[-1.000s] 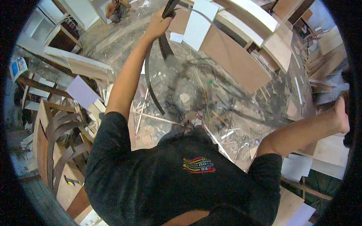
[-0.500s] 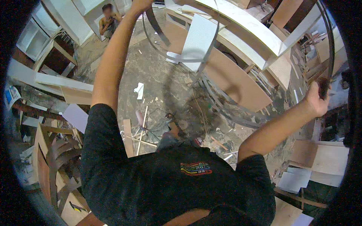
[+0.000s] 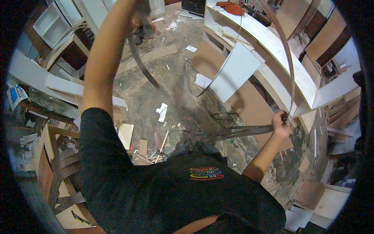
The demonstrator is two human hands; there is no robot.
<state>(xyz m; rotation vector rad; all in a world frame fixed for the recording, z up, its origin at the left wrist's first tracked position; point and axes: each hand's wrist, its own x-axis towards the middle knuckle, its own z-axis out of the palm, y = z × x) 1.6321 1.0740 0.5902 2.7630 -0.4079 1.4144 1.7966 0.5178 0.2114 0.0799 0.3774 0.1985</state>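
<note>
My right hand (image 3: 281, 124) is closed round a long, thin, dark flexible strip (image 3: 291, 78), like edge banding. From the fist one length rises in a curve past the top edge; other lengths run left, low over the floor, where they blur. My left arm (image 3: 102, 70) reaches up and leaves the picture at the top, so the left hand is hidden. A dark strip end (image 3: 143, 70) hangs beside that forearm. Between the arms, a thin loop of strip passes in front of a white panel (image 3: 239, 70), which leans on a brown board (image 3: 206, 58).
A long white curved cabinet (image 3: 304, 78) stands at the right, with an orange object (image 3: 231, 7) on top. Wood offcuts (image 3: 125, 134) and scraps litter the floor. At lower left, a yellow-and-black tool (image 3: 80, 218) lies on wood. Another person (image 3: 142, 27) is partly hidden behind my left arm.
My right hand has come inward and lower with the strip. My left hand has gone out of the top edge. The view has shifted, and the strip's large loop has changed shape.
</note>
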